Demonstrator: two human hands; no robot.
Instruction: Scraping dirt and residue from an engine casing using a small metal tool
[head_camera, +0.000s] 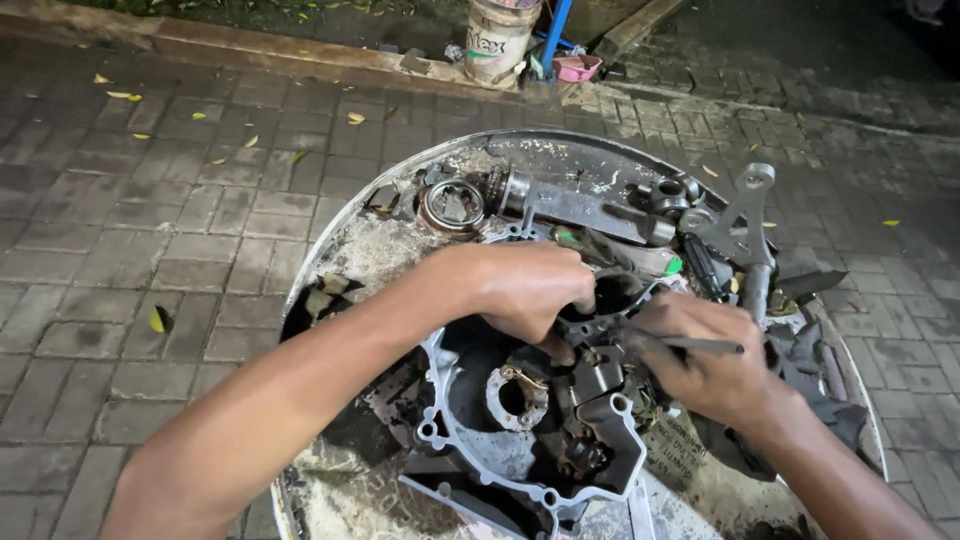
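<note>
One package stands at the far edge of the scene, a little right of centre: a pale plastic bucket (497, 38) on the raised kerb, round and slightly tapered, cream-white and smeared with dirt. Its side carries a printed label in dark lettering with some yellow (the top of the bucket is cut off by the picture's edge).

Near the right side, low in the scene, a flat dark plate (672, 447) lies tilted under the metal parts, just beside the right hand (705, 365), with rows of pale writing on it, too small and slanted to make out.

No signs or screens show.
</note>
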